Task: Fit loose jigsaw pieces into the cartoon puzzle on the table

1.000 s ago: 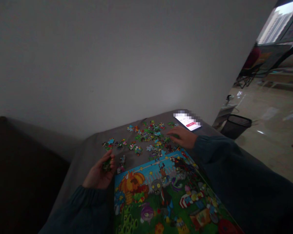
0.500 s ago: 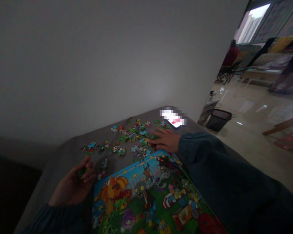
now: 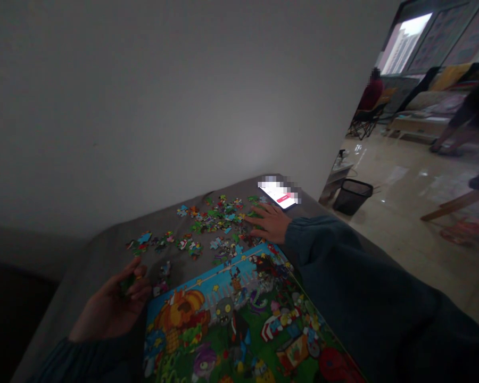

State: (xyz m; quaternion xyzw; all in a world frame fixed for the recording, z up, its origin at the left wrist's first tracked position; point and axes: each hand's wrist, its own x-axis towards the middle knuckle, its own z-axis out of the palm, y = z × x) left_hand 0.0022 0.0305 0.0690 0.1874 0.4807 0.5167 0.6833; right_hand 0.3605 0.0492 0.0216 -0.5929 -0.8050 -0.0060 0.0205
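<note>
My left hand (image 3: 110, 302) is curled shut around a small clump of green jigsaw pieces (image 3: 126, 284), which its fingers partly hide. My right hand (image 3: 269, 223) lies flat with fingers spread, its fingertips on or among the loose jigsaw pieces (image 3: 211, 223) scattered over a grey cloth (image 3: 104, 255). Just below that hand lies the lower edge of the pile, beside a large colourful cartoon picture of plants and zombies (image 3: 223, 319), probably a puzzle box lid. Its top edge runs close to my right wrist.
A lit phone (image 3: 279, 194) with a blurred screen lies at the far end of the cloth. Past the cloth's edge stand a black mesh waste bin (image 3: 352, 196) and a small side table (image 3: 335, 178). A seated person (image 3: 370, 94) and another person's legs (image 3: 461, 114) are farther off.
The whole view has swung, so the cloth, pieces and picture sit further left in the frame. My hands keep about the same poses, and more of the room shows at right.
</note>
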